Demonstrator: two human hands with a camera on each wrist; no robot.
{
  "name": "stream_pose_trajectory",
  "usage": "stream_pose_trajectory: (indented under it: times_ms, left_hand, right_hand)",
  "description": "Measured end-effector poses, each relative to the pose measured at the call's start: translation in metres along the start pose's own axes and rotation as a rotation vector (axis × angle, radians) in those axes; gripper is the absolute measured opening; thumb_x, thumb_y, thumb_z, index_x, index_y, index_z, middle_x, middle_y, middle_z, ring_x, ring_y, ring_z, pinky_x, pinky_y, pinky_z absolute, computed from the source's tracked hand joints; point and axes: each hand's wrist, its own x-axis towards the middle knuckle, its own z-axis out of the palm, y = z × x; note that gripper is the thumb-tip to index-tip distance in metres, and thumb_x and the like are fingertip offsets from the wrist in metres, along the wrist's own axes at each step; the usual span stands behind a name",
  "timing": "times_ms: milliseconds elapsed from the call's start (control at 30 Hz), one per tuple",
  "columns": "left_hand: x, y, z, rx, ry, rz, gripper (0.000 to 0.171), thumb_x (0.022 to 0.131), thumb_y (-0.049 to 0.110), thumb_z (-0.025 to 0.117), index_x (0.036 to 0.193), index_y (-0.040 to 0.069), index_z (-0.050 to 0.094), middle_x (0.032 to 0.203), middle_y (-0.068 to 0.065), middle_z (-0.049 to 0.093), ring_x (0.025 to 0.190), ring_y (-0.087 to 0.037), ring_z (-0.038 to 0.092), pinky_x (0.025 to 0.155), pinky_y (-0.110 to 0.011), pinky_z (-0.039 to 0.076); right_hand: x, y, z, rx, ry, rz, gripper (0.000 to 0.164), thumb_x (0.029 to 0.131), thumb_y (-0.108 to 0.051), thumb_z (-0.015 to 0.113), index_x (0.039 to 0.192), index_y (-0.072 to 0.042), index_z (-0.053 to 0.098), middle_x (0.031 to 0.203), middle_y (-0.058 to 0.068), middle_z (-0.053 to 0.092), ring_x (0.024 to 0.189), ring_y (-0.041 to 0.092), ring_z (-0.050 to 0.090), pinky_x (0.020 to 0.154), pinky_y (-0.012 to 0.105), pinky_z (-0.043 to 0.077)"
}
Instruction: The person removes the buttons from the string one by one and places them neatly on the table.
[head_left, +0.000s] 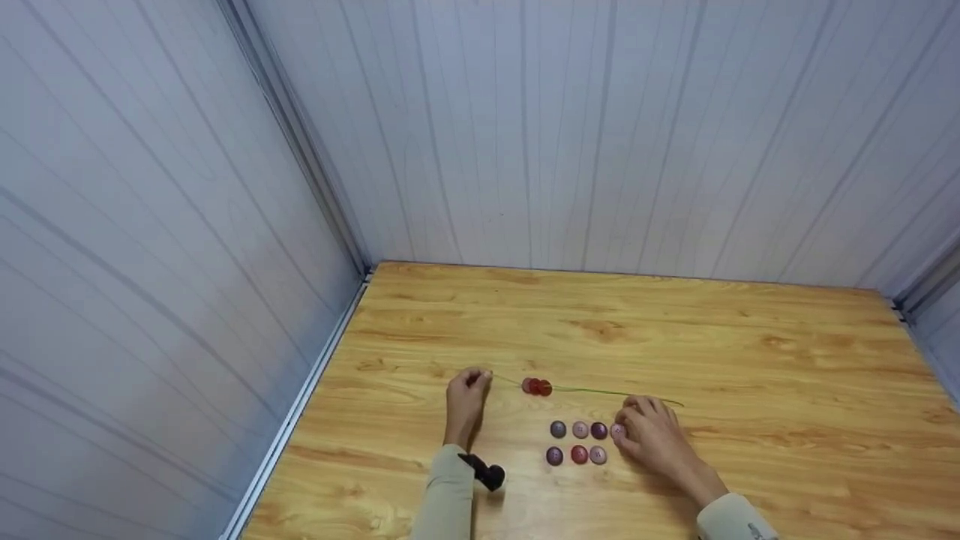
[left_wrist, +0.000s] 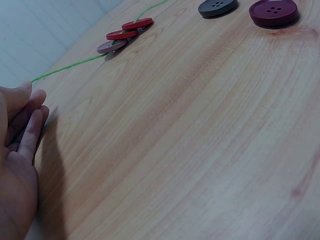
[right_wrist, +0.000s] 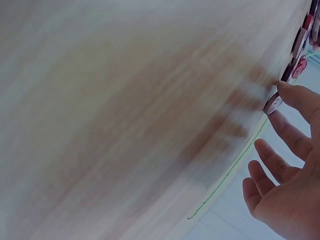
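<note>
At the far left I see a pale panel wall (head_left: 150, 247), and beside it begins the wooden bench (head_left: 390, 322). The left hand (head_left: 465, 401) has thumb and forefinger together, pinching one end of a green cord (head_left: 589, 390); on its wrist is strapped a black device (head_left: 487, 474). Further right, the cord passes through three buttons, which overlap one another: first a mauve button (head_left: 526, 386), then two red buttons (head_left: 545, 388). Nearer to me than the cord, loose buttons lie in two rows. In the lower row I count, from left, a purple button (head_left: 554, 456), a single red button (head_left: 579, 454) and a greyish-pink button (head_left: 598, 455). The upper row has a grey button (head_left: 558, 429), a dusty pink button (head_left: 580, 429) and a dark purple button (head_left: 598, 430). At its right end, the right hand (head_left: 658, 437) has thumb and forefinger clamped on a pale pink button (head_left: 617, 432), its other fingers apart and bent. Beyond this hand, the free cord end reaches to the right
</note>
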Motion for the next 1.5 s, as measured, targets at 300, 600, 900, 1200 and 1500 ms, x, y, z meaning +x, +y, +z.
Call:
stream_pose_trajectory:
  times_ms: [300, 600, 900, 1200, 1500]
  left_hand:
    - [-0.004, -0.001, -0.001, -0.036, -0.027, -0.019, 0.014, 0.093, 0.016, 0.063, 0.092, 0.003, 0.068, 0.088, -0.006, 0.066, 0.08, -0.016, 0.058, 0.073, -0.029, 0.047]
    - [-0.002, -0.001, -0.001, -0.033, -0.011, 0.001, 0.013, 0.091, 0.014, 0.065, 0.09, 0.002, 0.068, 0.089, -0.008, 0.067, 0.082, -0.015, 0.059, 0.074, -0.026, 0.047]
    - [-0.003, 0.0, 0.0, -0.045, -0.025, -0.015, 0.018, 0.092, 0.015, 0.064, 0.095, -0.002, 0.068, 0.092, -0.012, 0.067, 0.084, -0.019, 0.059, 0.075, -0.029, 0.047]
    - [-0.004, 0.003, 0.0, -0.008, -0.045, -0.041, 0.014, 0.093, 0.017, 0.062, 0.093, 0.004, 0.069, 0.09, -0.008, 0.066, 0.081, -0.016, 0.058, 0.073, -0.029, 0.048]
    - [-0.001, 0.001, -0.001, 0.008, -0.027, -0.041, 0.015, 0.092, 0.018, 0.065, 0.092, 0.004, 0.069, 0.091, -0.007, 0.067, 0.083, -0.016, 0.059, 0.075, -0.028, 0.048]
  right_hand:
    - [0.005, -0.003, -0.004, 0.015, 0.001, 0.01, 0.021, 0.082, -0.023, 0.075, 0.098, -0.014, 0.066, 0.123, 0.011, 0.055, 0.12, 0.035, 0.043, 0.097, 0.056, 0.033]
    - [0.038, -0.026, -0.011, 0.087, 0.033, 0.007, 0.022, 0.083, -0.022, 0.075, 0.1, -0.011, 0.065, 0.126, 0.013, 0.053, 0.121, 0.038, 0.042, 0.101, 0.058, 0.03]
    - [0.064, -0.045, 0.002, 0.178, 0.026, 0.007, 0.024, 0.083, -0.022, 0.075, 0.101, -0.01, 0.066, 0.124, 0.011, 0.054, 0.119, 0.036, 0.042, 0.1, 0.058, 0.029]
    - [0.077, -0.053, 0.018, 0.241, 0.02, 0.067, 0.024, 0.082, -0.021, 0.076, 0.101, -0.009, 0.067, 0.117, 0.009, 0.056, 0.114, 0.036, 0.044, 0.099, 0.058, 0.029]
    - [0.087, -0.059, 0.034, 0.247, -0.035, 0.121, 0.031, 0.084, -0.024, 0.074, 0.11, -0.009, 0.065, 0.124, 0.012, 0.055, 0.121, 0.037, 0.041, 0.1, 0.056, 0.028]
